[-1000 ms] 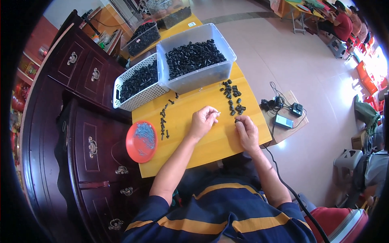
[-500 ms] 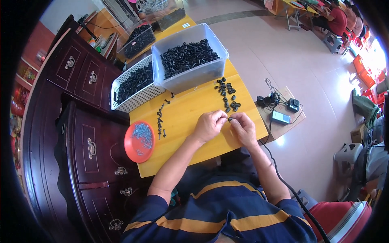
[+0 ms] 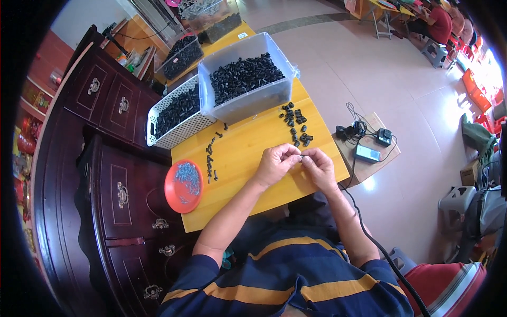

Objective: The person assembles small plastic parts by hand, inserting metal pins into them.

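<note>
Above the near right part of the yellow table [image 3: 248, 158], my left hand [image 3: 275, 165] and my right hand [image 3: 320, 168] meet fingertip to fingertip. My right thumb and fingers pinch a small black plastic part [image 3: 301, 157], mostly covered by them. My left fingers are closed against the same spot; whether they hold a separate piece is hidden. Just beyond my hands lies a loose group of short black plastic parts [image 3: 293, 122]. To the left, a row of thin black pieces [image 3: 210, 158] runs beside a red plate [image 3: 170, 196] of small silvery screws [image 3: 187, 177].
At the table's back stand a clear bin [image 3: 248, 108] and a white perforated basket [image 3: 179, 134], both full of black parts. Dark wooden drawers [image 3: 119, 179] border the left. On the right, a cardboard box [image 3: 364, 169] carries cables and a small device. Several people sit far right.
My left hand has moved slightly right, and its fingertips now meet those of my right hand at the small black part. The view has shifted a little.
</note>
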`<state>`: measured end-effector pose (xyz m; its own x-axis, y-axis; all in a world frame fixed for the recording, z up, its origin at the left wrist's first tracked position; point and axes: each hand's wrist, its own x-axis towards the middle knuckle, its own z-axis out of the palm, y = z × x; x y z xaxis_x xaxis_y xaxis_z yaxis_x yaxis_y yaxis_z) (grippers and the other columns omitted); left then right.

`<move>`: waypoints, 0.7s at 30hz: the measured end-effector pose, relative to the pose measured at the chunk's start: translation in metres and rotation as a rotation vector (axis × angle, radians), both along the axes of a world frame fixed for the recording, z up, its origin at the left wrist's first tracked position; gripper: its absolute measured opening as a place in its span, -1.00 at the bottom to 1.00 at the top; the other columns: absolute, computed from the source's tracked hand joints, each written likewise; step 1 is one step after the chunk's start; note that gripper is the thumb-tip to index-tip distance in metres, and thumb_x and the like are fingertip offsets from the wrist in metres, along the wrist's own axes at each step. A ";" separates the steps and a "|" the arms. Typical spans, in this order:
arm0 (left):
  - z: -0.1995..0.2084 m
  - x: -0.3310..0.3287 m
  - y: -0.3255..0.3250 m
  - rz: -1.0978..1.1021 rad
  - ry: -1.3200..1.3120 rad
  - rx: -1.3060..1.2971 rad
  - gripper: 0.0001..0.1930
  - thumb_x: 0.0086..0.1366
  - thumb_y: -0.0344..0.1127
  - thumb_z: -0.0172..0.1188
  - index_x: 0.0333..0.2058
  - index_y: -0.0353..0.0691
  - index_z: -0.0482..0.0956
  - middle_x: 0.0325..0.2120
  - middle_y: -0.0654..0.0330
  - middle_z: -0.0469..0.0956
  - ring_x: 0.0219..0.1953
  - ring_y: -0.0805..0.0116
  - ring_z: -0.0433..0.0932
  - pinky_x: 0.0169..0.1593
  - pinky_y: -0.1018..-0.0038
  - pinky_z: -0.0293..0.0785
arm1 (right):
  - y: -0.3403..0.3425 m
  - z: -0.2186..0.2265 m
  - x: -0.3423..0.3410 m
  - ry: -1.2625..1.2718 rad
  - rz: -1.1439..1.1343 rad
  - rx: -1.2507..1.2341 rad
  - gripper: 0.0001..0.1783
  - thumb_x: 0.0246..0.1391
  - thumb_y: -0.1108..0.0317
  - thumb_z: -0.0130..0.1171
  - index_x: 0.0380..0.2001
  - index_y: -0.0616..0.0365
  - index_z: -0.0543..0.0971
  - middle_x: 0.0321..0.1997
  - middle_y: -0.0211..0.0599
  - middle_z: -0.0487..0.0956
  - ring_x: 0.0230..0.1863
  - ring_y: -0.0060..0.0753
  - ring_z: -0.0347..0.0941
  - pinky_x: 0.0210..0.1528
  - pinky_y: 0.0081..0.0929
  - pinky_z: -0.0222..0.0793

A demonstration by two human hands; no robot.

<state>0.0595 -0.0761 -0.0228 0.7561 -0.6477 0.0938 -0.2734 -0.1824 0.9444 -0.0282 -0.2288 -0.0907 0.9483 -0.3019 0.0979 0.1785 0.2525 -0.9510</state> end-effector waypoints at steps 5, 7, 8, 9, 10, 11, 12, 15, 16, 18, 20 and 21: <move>-0.006 0.007 -0.002 -0.067 0.093 -0.053 -0.95 0.29 -0.48 0.33 -0.30 -0.26 0.64 -0.45 0.40 0.62 -0.41 0.69 0.52 -0.29 0.68 0.48 | -0.005 -0.001 -0.001 -0.006 0.045 0.083 -0.83 0.35 0.37 0.15 -0.11 0.24 0.54 -0.27 -0.46 0.58 -0.28 -0.65 0.49 -0.17 -0.65 0.44; -0.004 0.009 -0.006 -0.114 0.122 -0.074 -0.94 0.28 -0.48 0.35 -0.31 -0.25 0.64 -0.45 0.41 0.61 -0.41 0.70 0.52 -0.28 0.68 0.49 | -0.007 -0.001 -0.002 -0.005 0.042 0.107 -0.84 0.35 0.37 0.15 -0.11 0.23 0.54 -0.26 -0.46 0.58 -0.27 -0.64 0.49 -0.16 -0.65 0.44; -0.003 0.010 -0.008 -0.116 0.122 -0.072 -0.94 0.28 -0.48 0.35 -0.31 -0.25 0.64 -0.45 0.41 0.61 -0.41 0.70 0.52 -0.28 0.68 0.49 | -0.008 -0.001 -0.002 -0.003 0.041 0.130 -0.84 0.35 0.37 0.15 -0.11 0.23 0.54 -0.25 -0.46 0.58 -0.27 -0.64 0.49 -0.16 -0.64 0.44; -0.003 0.012 -0.011 -0.137 0.179 -0.110 -0.95 0.29 -0.46 0.35 -0.31 -0.25 0.64 -0.45 0.41 0.61 -0.41 0.68 0.52 -0.29 0.67 0.49 | -0.009 -0.002 -0.002 -0.003 0.039 0.131 -0.84 0.35 0.37 0.15 -0.11 0.23 0.54 -0.25 -0.46 0.58 -0.27 -0.64 0.49 -0.16 -0.64 0.44; -0.002 0.014 -0.014 -0.159 0.237 -0.147 -0.95 0.30 -0.45 0.34 -0.32 -0.25 0.63 -0.45 0.41 0.60 -0.41 0.67 0.53 -0.30 0.66 0.49 | -0.011 -0.005 -0.002 -0.012 0.050 0.159 -0.84 0.35 0.37 0.15 -0.11 0.22 0.53 -0.25 -0.45 0.58 -0.26 -0.64 0.49 -0.14 -0.64 0.44; -0.002 0.019 -0.016 -0.161 0.237 -0.146 -0.95 0.30 -0.45 0.34 -0.32 -0.25 0.63 -0.45 0.41 0.60 -0.41 0.67 0.53 -0.30 0.66 0.49 | -0.013 -0.007 -0.001 -0.021 0.060 0.187 -0.83 0.35 0.36 0.16 -0.10 0.22 0.53 -0.24 -0.44 0.59 -0.25 -0.63 0.50 -0.13 -0.63 0.45; -0.003 0.025 -0.017 -0.140 0.260 -0.130 -0.93 0.28 -0.43 0.35 -0.31 -0.26 0.64 -0.46 0.36 0.63 -0.42 0.63 0.56 -0.32 0.61 0.52 | -0.013 -0.007 -0.001 -0.023 0.059 0.187 -0.83 0.35 0.36 0.16 -0.10 0.22 0.53 -0.24 -0.44 0.59 -0.25 -0.63 0.50 -0.13 -0.63 0.45; -0.012 0.049 -0.027 0.004 0.027 -0.005 -0.87 0.23 -0.39 0.39 -0.28 -0.27 0.65 -0.45 0.25 0.67 -0.44 0.53 0.61 -0.34 0.52 0.55 | -0.012 -0.007 0.000 -0.031 0.062 0.232 -0.83 0.35 0.36 0.16 -0.09 0.21 0.53 -0.22 -0.42 0.60 -0.24 -0.63 0.50 -0.11 -0.63 0.45; -0.019 0.059 -0.028 0.133 -0.229 0.104 -0.82 0.19 -0.37 0.41 -0.26 -0.28 0.66 -0.44 0.19 0.69 -0.45 0.47 0.64 -0.34 0.48 0.56 | -0.011 -0.005 0.000 -0.021 0.066 0.225 -0.82 0.35 0.36 0.16 -0.08 0.21 0.53 -0.22 -0.42 0.60 -0.23 -0.63 0.51 -0.10 -0.63 0.45; -0.030 0.077 -0.032 0.167 -0.293 0.137 -0.76 0.12 -0.32 0.43 -0.24 -0.26 0.67 -0.42 0.09 0.68 -0.44 0.28 0.67 -0.32 0.37 0.58 | -0.011 -0.004 0.001 -0.012 0.067 0.217 -0.82 0.36 0.36 0.16 -0.07 0.21 0.52 -0.22 -0.42 0.61 -0.23 -0.63 0.51 -0.10 -0.63 0.45; -0.034 0.087 -0.037 0.231 -0.491 0.304 -0.73 0.14 -0.31 0.43 -0.18 -0.24 0.68 -0.44 0.13 0.68 -0.44 0.31 0.65 -0.27 0.41 0.58 | -0.010 -0.003 0.000 -0.005 0.062 0.178 -0.82 0.36 0.36 0.15 -0.07 0.21 0.52 -0.22 -0.43 0.60 -0.23 -0.64 0.50 -0.09 -0.63 0.46; -0.034 0.088 -0.041 0.231 -0.476 0.290 -0.73 0.12 -0.28 0.42 -0.22 -0.22 0.69 -0.42 0.10 0.68 -0.40 0.22 0.66 -0.25 0.33 0.58 | -0.010 -0.003 0.000 -0.004 0.058 0.178 -0.82 0.36 0.36 0.15 -0.07 0.21 0.52 -0.22 -0.43 0.60 -0.23 -0.64 0.50 -0.09 -0.63 0.46</move>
<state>0.1478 -0.1172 -0.0567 0.7988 -0.5212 0.3005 -0.5762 -0.5193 0.6311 -0.0279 -0.2391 -0.0937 0.9644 -0.2592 0.0518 0.1625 0.4271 -0.8895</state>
